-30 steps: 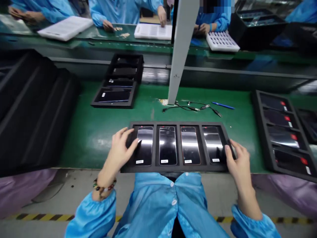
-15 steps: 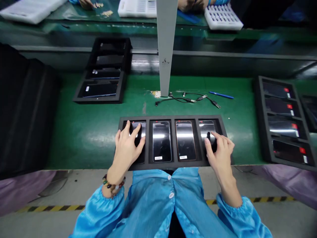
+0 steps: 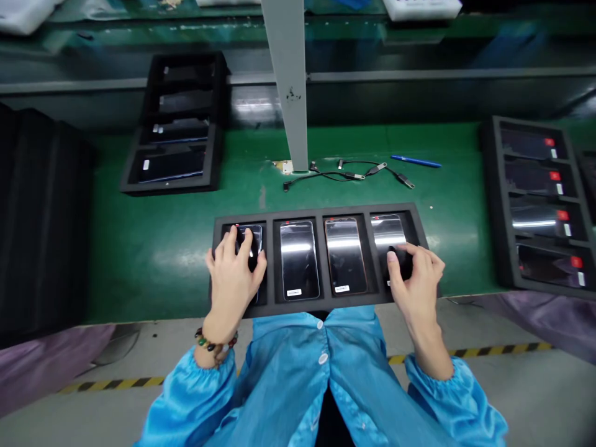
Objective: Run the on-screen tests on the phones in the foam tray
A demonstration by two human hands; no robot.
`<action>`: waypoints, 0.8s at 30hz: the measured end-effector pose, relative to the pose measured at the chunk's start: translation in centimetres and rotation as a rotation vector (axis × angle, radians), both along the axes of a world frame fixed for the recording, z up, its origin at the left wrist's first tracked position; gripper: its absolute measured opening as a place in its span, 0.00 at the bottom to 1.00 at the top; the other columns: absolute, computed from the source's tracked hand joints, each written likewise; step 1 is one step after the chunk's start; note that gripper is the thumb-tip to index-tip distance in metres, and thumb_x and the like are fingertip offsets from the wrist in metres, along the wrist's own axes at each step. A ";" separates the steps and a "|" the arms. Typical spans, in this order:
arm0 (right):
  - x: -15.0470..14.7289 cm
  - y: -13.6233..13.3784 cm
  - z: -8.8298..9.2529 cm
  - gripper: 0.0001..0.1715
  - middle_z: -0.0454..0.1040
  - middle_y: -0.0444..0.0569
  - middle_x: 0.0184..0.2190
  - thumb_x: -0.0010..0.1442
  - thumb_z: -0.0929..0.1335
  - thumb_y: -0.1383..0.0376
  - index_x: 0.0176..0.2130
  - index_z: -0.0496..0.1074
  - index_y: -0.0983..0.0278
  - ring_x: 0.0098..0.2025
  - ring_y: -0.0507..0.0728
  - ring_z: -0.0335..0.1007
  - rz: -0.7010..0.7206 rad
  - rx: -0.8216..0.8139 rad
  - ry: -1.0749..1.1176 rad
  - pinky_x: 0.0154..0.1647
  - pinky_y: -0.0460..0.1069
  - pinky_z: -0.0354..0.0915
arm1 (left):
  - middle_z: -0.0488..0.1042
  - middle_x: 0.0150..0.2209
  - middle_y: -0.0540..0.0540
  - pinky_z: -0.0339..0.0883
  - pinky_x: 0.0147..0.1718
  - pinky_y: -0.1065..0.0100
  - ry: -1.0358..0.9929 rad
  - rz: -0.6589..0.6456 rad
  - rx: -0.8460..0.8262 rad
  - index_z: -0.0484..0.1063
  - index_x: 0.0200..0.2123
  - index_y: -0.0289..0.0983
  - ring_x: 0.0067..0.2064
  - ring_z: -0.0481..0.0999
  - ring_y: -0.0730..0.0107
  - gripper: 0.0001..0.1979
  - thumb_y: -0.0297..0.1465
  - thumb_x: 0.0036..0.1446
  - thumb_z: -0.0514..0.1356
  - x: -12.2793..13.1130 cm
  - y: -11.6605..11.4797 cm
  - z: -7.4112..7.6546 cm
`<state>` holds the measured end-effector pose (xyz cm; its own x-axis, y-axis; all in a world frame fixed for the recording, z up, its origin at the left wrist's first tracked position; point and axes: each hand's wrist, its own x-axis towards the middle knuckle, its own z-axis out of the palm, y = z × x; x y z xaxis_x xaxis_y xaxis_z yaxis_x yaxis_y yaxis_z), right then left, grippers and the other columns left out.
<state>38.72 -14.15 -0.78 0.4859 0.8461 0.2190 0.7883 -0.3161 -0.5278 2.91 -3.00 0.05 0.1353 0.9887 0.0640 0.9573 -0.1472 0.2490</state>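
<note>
A black foam tray lies at the near edge of the green bench and holds several glossy phones side by side. My left hand covers the leftmost phone, fingers curled over its top and left edge, thumb on its right edge. My right hand is on the rightmost phone, its fingers bent round the right edge and its thumb pressed on the screen. The two middle phones lie untouched in their slots.
A grey post stands behind the tray, with loose cables and a blue pen at its foot. Phone-filled black trays sit at back left and far right. Stacked black foam fills the left.
Both hands moved from the tray's outer ends onto its end phones and curled round them. The view has tipped downward, so the bench and tray sit higher in the picture.
</note>
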 end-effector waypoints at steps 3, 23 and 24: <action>0.1 0.2 0.0 0.21 0.79 0.57 0.55 0.74 0.65 0.47 0.50 0.75 0.58 0.63 0.71 0.64 -0.041 -0.040 0.004 0.65 0.67 0.60 | 0.61 0.78 0.28 0.56 0.71 0.33 0.020 -0.022 0.006 0.70 0.73 0.35 0.74 0.65 0.32 0.30 0.41 0.74 0.53 0.2 0.2 -0.2; -5.9 0.5 1.3 0.19 0.80 0.51 0.66 0.79 0.62 0.61 0.63 0.72 0.59 0.76 0.67 0.58 0.313 -0.028 0.016 0.74 0.65 0.50 | 0.53 0.80 0.29 0.58 0.73 0.32 -0.176 -0.198 -0.029 0.67 0.74 0.39 0.77 0.59 0.32 0.36 0.40 0.65 0.67 9.3 0.6 0.7; -6.0 0.5 1.3 0.19 0.79 0.51 0.66 0.79 0.62 0.61 0.64 0.72 0.59 0.76 0.67 0.58 0.308 -0.030 0.023 0.74 0.65 0.51 | 0.53 0.80 0.29 0.58 0.73 0.32 -0.174 -0.182 -0.034 0.67 0.74 0.40 0.77 0.59 0.32 0.37 0.38 0.64 0.67 9.6 0.6 0.8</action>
